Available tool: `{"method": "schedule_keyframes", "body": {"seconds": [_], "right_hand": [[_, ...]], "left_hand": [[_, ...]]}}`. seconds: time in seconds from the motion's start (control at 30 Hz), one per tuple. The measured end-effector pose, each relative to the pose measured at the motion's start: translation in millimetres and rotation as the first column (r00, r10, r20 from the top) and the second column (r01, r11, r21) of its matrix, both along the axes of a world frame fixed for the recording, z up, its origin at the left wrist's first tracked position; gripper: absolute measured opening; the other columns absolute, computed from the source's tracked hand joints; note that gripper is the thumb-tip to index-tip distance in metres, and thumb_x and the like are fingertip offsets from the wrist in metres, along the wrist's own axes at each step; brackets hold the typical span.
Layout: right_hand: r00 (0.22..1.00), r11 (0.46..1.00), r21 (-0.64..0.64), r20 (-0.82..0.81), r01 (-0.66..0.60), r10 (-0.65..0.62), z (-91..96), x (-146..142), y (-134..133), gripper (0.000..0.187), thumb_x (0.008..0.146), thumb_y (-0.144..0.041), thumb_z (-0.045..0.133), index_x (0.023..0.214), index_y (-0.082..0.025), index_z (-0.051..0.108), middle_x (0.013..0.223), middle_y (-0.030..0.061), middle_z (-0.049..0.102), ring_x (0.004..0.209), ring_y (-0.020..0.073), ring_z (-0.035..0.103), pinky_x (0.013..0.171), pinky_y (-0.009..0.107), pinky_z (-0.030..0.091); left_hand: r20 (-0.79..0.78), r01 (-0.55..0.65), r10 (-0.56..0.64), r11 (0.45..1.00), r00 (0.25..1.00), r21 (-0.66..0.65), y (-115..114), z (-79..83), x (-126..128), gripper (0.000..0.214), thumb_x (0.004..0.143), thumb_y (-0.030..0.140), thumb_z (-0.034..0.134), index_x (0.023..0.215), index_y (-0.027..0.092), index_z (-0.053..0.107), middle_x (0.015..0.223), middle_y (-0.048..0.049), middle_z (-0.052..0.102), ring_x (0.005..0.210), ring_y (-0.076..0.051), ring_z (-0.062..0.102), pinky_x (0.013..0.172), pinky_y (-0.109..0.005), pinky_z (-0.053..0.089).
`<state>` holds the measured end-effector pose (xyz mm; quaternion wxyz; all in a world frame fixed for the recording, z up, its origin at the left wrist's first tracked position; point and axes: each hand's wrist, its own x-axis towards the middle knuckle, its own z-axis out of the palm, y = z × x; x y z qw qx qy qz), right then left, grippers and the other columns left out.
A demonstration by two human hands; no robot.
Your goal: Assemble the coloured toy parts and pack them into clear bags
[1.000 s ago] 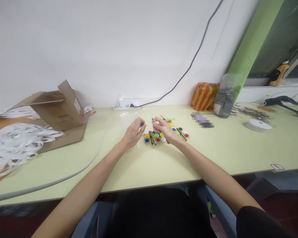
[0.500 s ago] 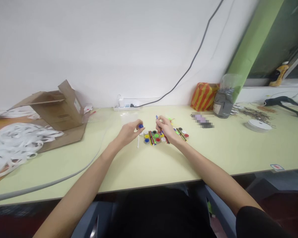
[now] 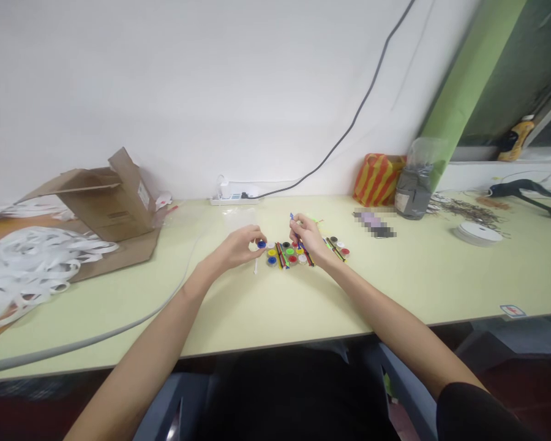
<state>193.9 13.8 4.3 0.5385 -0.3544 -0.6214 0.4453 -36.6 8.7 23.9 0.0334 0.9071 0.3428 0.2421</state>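
In right hand (image 3: 311, 239), blue stick (image 3: 292, 217) pointing forward, apparently tilted

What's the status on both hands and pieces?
Left hand pinching round blue plastic disc. Right hand gripping slim blue arrow-tipped stick. Slim white arrow-tipped stick lying beside left hand.

We take this for a small workshop: against a white wall (image 3: 188, 92) we see a long table (image 3: 275, 312) with a power strip (image 3: 234, 199), an open carton (image 3: 112, 208) and heaped white bands (image 3: 32, 269) left of the strip, coloured discs (image 3: 292, 260) before it, and a roll (image 3: 477, 232) and scraps (image 3: 472, 211) well to its right.
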Motion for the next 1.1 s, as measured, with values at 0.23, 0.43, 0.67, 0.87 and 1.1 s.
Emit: {"method": "schedule_keyframes", "body": {"seconds": [0.23, 0.43, 0.67, 0.87, 1.1], "right_hand": [[0.999, 1.0, 0.008, 0.019, 0.027, -0.027, 6.4, 0.3, -4.1, 0.022, 0.088, -0.042, 0.054, 0.082, -0.023, 0.043, 0.048, -0.0075, 0.047, 0.044, 0.0102, 0.039, 0.046, 0.021, 0.028], [1.0, 1.0, 0.002, 0.009, 0.021, -0.021, 9.6, 0.1, -6.6, 0.021, 0.088, -0.04, 0.053, 0.081, -0.023, 0.043, 0.047, -0.0079, 0.046, 0.044, 0.0095, 0.035, 0.046, 0.021, 0.027], [0.999, 0.999, 0.008, 0.002, 0.034, -0.034, 8.5, 0.1, -4.1, 0.02, 0.086, -0.04, 0.054, 0.082, -0.023, 0.045, 0.047, -0.008, 0.047, 0.043, 0.0096, 0.037, 0.047, 0.021, 0.027], [0.999, 0.999, 0.018, 0.009, 0.044, -0.044, 8.1, 0.5, -3.2, 0.02, 0.086, -0.04, 0.055, 0.082, -0.023, 0.046, 0.047, -0.008, 0.047, 0.043, 0.0094, 0.037, 0.047, 0.021, 0.027], [0.999, 0.999, 0.012, 0.029, 0.044, -0.045, 8.5, 0.6, -4.1, 0.021, 0.087, -0.041, 0.055, 0.082, -0.023, 0.047, 0.047, -0.0079, 0.047, 0.043, 0.0093, 0.037, 0.046, 0.021, 0.028]], "left_hand": [[-0.074, 0.024, -0.024, 1.0, 0.997, -0.009, 4.0, -2.3, -1.7, 0.013, 0.08, 0.022, 0.063, 0.092, 0.02, 0.07, 0.083, -0.0024, 0.065, 0.079, -0.018, 0.058, 0.078, -0.031, 0.044], [-0.092, 0.009, -0.014, 0.998, 0.996, -0.059, 6.5, -5.1, -6.5, 0.014, 0.079, 0.022, 0.066, 0.092, 0.021, 0.069, 0.089, -0.0027, 0.07, 0.086, -0.02, 0.061, 0.084, -0.033, 0.045], [-0.14, 0.017, -0.026, 0.997, 0.99, -0.07, 5.6, -4.6, -4.2, 0.012, 0.081, 0.024, 0.065, 0.092, 0.022, 0.07, 0.088, -0.0023, 0.069, 0.088, -0.02, 0.059, 0.086, -0.034, 0.044], [-0.191, 0.02, -0.033, 0.998, 0.981, -0.065, 3.5, -3.8, 0.7, 0.014, 0.082, 0.026, 0.063, 0.093, 0.021, 0.072, 0.085, -0.0034, 0.068, 0.088, -0.021, 0.059, 0.084, -0.034, 0.044], [-0.191, 0.016, -0.025, 0.999, 0.981, -0.049, 4.7, -6.9, 0.9, 0.015, 0.083, 0.025, 0.064, 0.095, 0.023, 0.073, 0.086, -0.0041, 0.069, 0.088, -0.022, 0.06, 0.083, -0.036, 0.044]]}}
